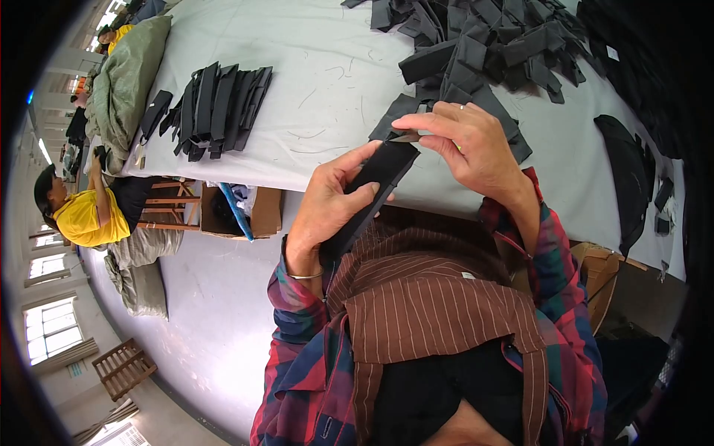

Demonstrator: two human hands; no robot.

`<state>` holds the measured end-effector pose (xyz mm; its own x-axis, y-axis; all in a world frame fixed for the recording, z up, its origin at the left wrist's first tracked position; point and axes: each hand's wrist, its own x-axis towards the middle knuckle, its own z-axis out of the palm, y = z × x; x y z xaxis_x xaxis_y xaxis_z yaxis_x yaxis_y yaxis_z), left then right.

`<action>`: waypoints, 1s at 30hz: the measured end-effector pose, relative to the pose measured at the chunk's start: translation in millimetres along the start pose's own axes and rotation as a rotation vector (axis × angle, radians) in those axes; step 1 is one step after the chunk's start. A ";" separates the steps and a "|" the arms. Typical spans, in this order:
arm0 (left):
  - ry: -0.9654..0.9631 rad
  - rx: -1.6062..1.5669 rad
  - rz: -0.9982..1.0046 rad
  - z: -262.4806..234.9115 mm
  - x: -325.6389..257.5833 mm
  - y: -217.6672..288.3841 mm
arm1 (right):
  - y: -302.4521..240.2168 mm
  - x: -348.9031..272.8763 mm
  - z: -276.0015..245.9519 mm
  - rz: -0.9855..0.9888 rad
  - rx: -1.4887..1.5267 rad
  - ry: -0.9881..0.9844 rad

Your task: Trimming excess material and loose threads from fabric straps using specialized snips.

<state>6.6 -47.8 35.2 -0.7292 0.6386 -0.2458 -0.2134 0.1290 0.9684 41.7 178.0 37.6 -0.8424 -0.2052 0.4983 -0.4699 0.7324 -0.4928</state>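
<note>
My left hand (326,199) is closed round a folded black fabric strip (383,169), thumb on top, holding it slanted in front of my apron at the table's edge. In my right hand (476,145) is a pair of thread snips (406,137); only its pointed metal tip shows between finger and thumb, the rest hidden by the palm. That tip is at the strip's upper end; whether it touches the cloth I cannot tell. Just beyond my hands lies a large heap of loose dark strips (476,56). A neater stack of black strips (223,104) lies to the left.
The table has a pale cloth cover (312,89) with scattered thread ends. Dark fabric pieces (623,182) lie at the right. Left of me stand a cardboard box (265,212) and a wooden stool (167,208); a person in a yellow top (85,217) sits farther off.
</note>
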 end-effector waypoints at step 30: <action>0.059 0.045 0.018 10.0 -0.7 4.3 | -3.0 -8.6 10.1 -0.014 -0.244 0.071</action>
<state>12.7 -40.1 39.9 -0.7700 0.5954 -0.2294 -0.1718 0.1527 0.9732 47.6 171.1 27.5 -0.8119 -0.1766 0.5565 -0.3964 0.8665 -0.3033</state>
